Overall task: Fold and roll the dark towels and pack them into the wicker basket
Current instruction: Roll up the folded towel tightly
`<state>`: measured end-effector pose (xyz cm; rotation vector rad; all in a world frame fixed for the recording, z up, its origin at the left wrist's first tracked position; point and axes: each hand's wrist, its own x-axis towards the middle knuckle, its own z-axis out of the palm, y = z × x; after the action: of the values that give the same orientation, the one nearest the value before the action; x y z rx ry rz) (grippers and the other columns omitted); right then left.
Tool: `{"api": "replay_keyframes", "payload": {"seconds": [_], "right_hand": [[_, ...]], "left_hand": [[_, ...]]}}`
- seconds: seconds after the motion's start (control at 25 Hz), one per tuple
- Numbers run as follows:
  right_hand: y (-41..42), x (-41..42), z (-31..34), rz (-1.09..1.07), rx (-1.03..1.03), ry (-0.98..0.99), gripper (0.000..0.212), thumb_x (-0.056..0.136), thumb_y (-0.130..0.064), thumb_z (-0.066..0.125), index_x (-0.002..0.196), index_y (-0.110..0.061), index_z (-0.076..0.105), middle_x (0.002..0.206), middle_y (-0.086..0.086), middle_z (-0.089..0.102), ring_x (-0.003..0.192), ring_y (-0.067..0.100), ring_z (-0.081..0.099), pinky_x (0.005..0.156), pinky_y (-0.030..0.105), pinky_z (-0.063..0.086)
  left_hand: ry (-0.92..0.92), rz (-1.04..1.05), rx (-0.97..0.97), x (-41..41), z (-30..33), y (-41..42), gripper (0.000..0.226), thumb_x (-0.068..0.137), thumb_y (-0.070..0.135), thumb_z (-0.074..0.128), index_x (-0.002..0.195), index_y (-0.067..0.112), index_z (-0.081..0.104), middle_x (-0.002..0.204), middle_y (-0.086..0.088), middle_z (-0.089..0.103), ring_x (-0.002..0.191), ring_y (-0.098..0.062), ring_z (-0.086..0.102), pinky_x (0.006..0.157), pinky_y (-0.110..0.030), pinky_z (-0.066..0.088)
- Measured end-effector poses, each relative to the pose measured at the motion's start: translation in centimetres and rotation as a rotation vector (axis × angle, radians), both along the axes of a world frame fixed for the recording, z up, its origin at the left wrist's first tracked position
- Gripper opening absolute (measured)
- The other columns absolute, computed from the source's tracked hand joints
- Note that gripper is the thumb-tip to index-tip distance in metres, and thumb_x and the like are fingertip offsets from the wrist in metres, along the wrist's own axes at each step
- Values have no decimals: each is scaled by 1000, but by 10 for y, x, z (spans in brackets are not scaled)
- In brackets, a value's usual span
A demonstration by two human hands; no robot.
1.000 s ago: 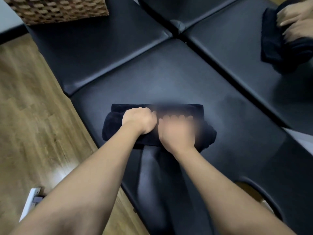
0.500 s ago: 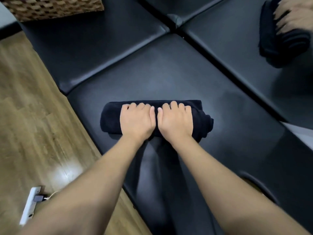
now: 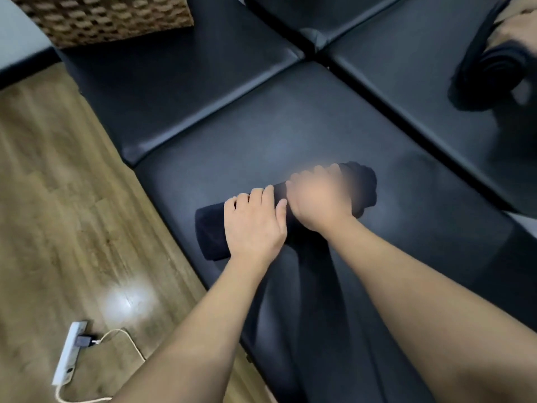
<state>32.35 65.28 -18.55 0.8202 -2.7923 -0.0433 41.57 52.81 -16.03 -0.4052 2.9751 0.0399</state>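
Note:
A rolled dark towel point(image 3: 209, 231) lies at a slant on the black padded table point(image 3: 261, 126), its right end farther from me. My left hand point(image 3: 252, 225) grips the roll near its left half, fingers curled over the top. Beside it, my right hand point(image 3: 316, 199), blurred by motion, curls over the right half. The wicker basket point(image 3: 110, 16) stands at the far left corner of the padding, and only its lower wall shows.
At the far right another person's hand point(image 3: 517, 27) holds a second rolled dark towel point(image 3: 488, 77). Seams split the padding into several cushions. To the left is wooden floor point(image 3: 58, 184) with a white power strip point(image 3: 68, 353) and cable.
The towel went from half-rolled to a full roll. My hands lay flat on it half a second ago; now their fingers curl round it and the roll has turned askew, right end away.

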Motion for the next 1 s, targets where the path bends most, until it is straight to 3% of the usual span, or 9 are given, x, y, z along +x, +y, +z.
{"api": "replay_keyframes", "payload": {"seconds": [0.12, 0.2, 0.36, 0.52, 0.64, 0.72, 0.8, 0.92, 1.0], "right_hand": [[-6, -2, 3, -53, -60, -34, 50, 101, -36, 24, 79, -16, 64, 76, 3, 68, 73, 29, 53, 78, 42, 28], [-11, -4, 8, -128, -112, -73, 51, 101, -38, 23, 80, -17, 64, 79, 4, 68, 77, 30, 54, 80, 42, 31], [-12, 29, -3, -276, -297, -57, 44, 101, -40, 32, 101, -21, 72, 105, -1, 67, 109, 26, 57, 109, 42, 28], [-12, 46, -7, -272, -463, -86, 44, 100, -39, 36, 92, -19, 74, 103, -4, 70, 124, 23, 56, 118, 40, 19], [-6, 43, -4, -241, -499, -148, 41, 97, -41, 44, 126, -20, 64, 145, 5, 52, 141, 24, 40, 119, 45, 10], [-11, 53, -2, -505, -620, -203, 54, 97, -44, 47, 147, -24, 43, 163, 4, 25, 151, 25, 21, 117, 53, 13], [-23, 65, 3, -769, -824, -312, 62, 99, -49, 46, 155, -28, 30, 168, -2, 12, 153, 28, 11, 114, 57, 20], [-24, 68, 3, -783, -925, -374, 70, 96, -57, 50, 157, -34, 24, 168, -10, 5, 148, 35, 16, 116, 57, 26], [-20, 71, 1, -771, -1022, -364, 75, 92, -58, 58, 156, -38, 23, 167, -11, 5, 139, 33, 27, 111, 48, 34]], "left_hand": [[-8, -80, -56, -19, 2, -12, 52, 104, 46, 20, 107, 21, 65, 101, -3, 71, 85, -32, 63, 77, -42, 38], [-82, -79, 9, -49, 8, -24, 57, 106, 46, 15, 101, 21, 66, 104, -5, 72, 94, -33, 65, 76, -40, 36], [-201, 17, 112, -65, 13, -26, 65, 107, 45, 13, 111, 15, 70, 114, -13, 70, 108, -36, 62, 80, -40, 34], [-265, 141, 253, -27, 5, -9, 62, 107, 43, 14, 117, 11, 66, 123, -13, 67, 117, -37, 58, 91, -41, 39], [-370, 365, 434, -15, 2, -5, 60, 107, 42, 16, 137, 8, 55, 139, -16, 57, 129, -37, 51, 105, -44, 37], [-347, 407, 434, -9, 0, 0, 61, 107, 42, 16, 136, 7, 56, 137, -16, 59, 127, -37, 52, 105, -44, 38], [-284, 388, 407, -4, -4, 2, 62, 107, 44, 16, 129, 9, 61, 129, -14, 63, 120, -36, 56, 99, -44, 41], [-76, 301, 520, 1, -3, 3, 63, 105, 53, 13, 114, 17, 65, 119, -6, 64, 112, -29, 55, 91, -43, 43], [-29, 202, 619, 6, -1, 6, 65, 101, 61, 13, 122, 24, 61, 122, -1, 62, 120, -25, 47, 99, -45, 42]]}}
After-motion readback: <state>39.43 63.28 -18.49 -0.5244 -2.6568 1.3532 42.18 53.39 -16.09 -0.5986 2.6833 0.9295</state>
